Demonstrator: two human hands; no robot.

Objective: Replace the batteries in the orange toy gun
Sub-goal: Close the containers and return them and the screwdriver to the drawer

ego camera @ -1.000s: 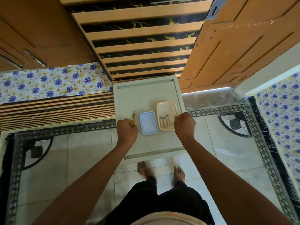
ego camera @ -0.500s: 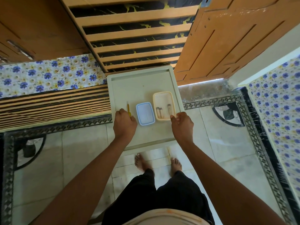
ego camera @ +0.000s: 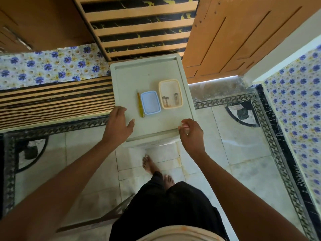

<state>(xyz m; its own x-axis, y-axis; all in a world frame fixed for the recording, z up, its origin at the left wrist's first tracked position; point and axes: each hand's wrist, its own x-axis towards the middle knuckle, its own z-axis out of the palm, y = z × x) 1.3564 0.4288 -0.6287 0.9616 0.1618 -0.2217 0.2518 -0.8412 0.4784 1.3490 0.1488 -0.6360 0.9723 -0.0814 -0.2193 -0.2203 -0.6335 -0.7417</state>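
Spread, the left grip rests on the desk edge; the right grip curls at its corner, hold unclear. Batteries in the yellow box lie lengthwise, pointing away.

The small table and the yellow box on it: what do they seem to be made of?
The table looks like moulded plastic, off-white and matt, with a raised rim in one piece. The yellow box seems thin plastic, slightly glossy: translucent walls, rounded corners.

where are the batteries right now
In the head view, the batteries lie inside the open yellow box on the right side of the white table, just right of the blue-rimmed box.
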